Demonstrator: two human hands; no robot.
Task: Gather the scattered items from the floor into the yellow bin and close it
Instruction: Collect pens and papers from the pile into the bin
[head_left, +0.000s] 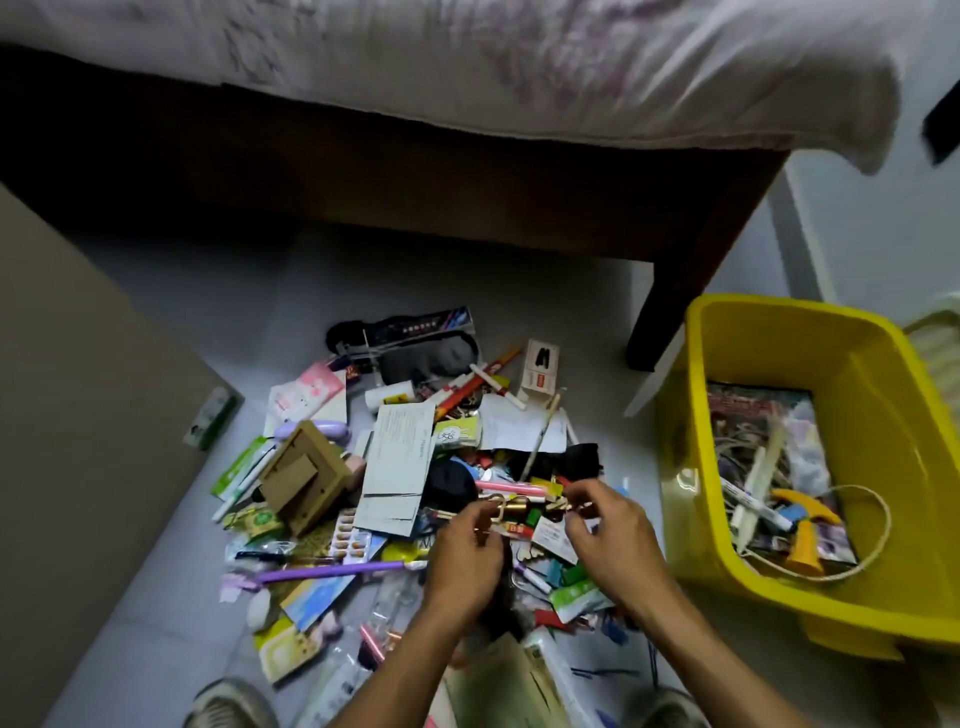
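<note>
Both forearms are reaching forward from the bottom edge, meeting above the middle of the pile (395, 467) on the floor (208, 322). The left hand (467, 556) is showing its back to the camera, wrist slightly bent, its fingers curling round a small brass padlock (511, 506) and pinching it by the shackle side. The right hand (613, 535) is angling in from the right, knuckles up, its fingertips (576, 493) pinching some small wooden clips just beside the padlock; exactly what it is gripping is hard to tell. The two hands are nearly touching, held just above the clutter rather than resting on it. Under them the pile is spreading out: a cardboard frame (304, 478) to the left, folded papers (400, 467) in the middle, a purple stick (332, 571) lower left, a red pen (472, 387) farther off. The bin (779, 332) is standing open on the floor to the right of the hands, near the bed leg (660, 312), already holding a magazine, markers, a cord and an orange tool. Two shoes are showing at the bottom edge.
</note>
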